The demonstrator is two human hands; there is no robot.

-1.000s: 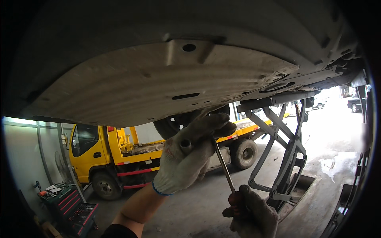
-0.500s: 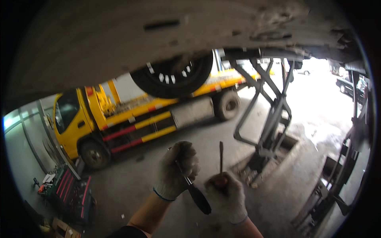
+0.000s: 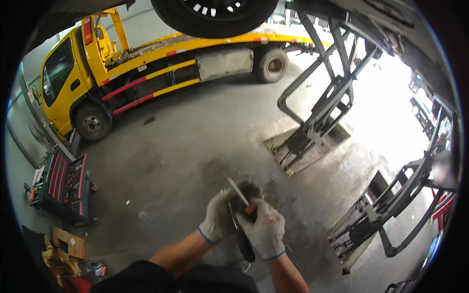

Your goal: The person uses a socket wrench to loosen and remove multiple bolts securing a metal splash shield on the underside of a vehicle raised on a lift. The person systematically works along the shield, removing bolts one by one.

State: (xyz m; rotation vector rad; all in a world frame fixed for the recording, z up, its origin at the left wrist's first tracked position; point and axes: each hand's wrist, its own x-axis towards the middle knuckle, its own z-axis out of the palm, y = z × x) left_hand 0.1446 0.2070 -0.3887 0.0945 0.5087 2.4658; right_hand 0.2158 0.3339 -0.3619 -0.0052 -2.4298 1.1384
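Observation:
White-and-grey work gloves cover both hands, held close together low in the middle of the view. My left hand (image 3: 218,218) is closed around the metal shaft of a black-handled tool (image 3: 245,245); its handle slants down between my wrists. The head end of that tool is hidden, so its exact kind cannot be made out. My right hand (image 3: 267,229) grips a screwdriver (image 3: 238,190) by its red handle, the bare blade pointing up and left past the left glove's fingers. The two hands nearly touch or overlap.
Overhead, a raised vehicle's wheel (image 3: 215,22) and underbody (image 3: 410,29) hang above scissor lift arms (image 3: 322,102) and a second lift (image 3: 386,215). A yellow flatbed truck (image 3: 63,93) stands beyond. At left are a tool cart (image 3: 58,183) and a cardboard box (image 3: 70,243).
The view has tipped downward, showing more floor. My hands have drawn together, and the screwdriver has swung from upright to leaning left across the left glove. Both tools stay held.

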